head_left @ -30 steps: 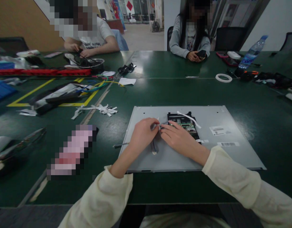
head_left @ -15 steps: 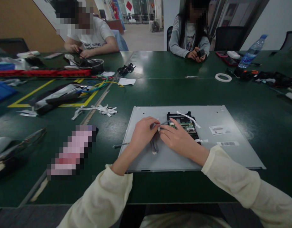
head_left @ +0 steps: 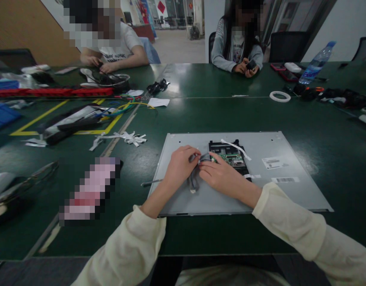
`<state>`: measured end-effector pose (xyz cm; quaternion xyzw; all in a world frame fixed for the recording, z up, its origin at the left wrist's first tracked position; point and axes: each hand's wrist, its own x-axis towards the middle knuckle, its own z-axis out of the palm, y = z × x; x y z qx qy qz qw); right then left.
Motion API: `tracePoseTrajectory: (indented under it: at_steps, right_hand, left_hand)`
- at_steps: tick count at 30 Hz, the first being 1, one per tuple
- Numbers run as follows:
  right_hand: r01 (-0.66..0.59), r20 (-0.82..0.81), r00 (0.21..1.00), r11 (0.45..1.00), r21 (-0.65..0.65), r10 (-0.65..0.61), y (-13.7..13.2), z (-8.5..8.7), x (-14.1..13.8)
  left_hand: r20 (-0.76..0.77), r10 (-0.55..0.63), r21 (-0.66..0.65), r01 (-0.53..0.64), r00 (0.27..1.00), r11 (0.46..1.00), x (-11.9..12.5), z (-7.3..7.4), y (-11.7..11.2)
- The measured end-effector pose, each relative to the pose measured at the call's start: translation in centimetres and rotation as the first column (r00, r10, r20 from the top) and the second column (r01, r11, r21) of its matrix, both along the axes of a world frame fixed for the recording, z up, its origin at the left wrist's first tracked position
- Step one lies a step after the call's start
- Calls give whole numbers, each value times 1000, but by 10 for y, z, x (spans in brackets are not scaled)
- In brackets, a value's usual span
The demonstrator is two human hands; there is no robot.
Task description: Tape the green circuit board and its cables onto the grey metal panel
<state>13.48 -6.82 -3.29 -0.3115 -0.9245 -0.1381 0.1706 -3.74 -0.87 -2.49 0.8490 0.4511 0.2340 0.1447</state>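
Observation:
A flat grey metal panel [head_left: 177,200] lies on the green table in front of me, with a green circuit board [head_left: 230,159] in a black frame near its middle. Over the panel, left of the board, my left hand [head_left: 183,161] pinches a grey cable [head_left: 193,180]. Its lower end, with a small pale connector, hangs toward the panel. My right hand [head_left: 218,174] meets the left fingertips and holds the same cable, index finger stretched toward the board. White tape strips [head_left: 236,147] cling to the black frame. The exact grip between the fingertips is partly hidden.
A phone [head_left: 90,190] and crumpled white strips [head_left: 132,138] lie to the left. Farther back are a tape roll [head_left: 279,96], a water bottle [head_left: 316,63] and a red rail [head_left: 51,92]. Two people sit across the table, their hands on small dark objects.
The grey cable's upper part has shifted slightly between my fingers, and my right index finger has lowered a little. My left hand stays nearly in place.

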Motion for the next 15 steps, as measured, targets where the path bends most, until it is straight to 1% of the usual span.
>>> tracePoseTrajectory:
  at_steps: [5,11,15]
  right_hand:
    - [-10,-23,1000,1000,-13,10,-2,1,-2]
    - [-14,-34,999,1000,-22,13,-10,2,-3]
    - [-27,-34,999,1000,-16,26,-16,4,-3]
  left_hand:
    - [-57,34,30,-33,998,999,1,-4,3]
    - [-109,152,128,-138,982,982,-1,-10,6]
    - [-128,234,159,-213,964,964,-1,-14,9]
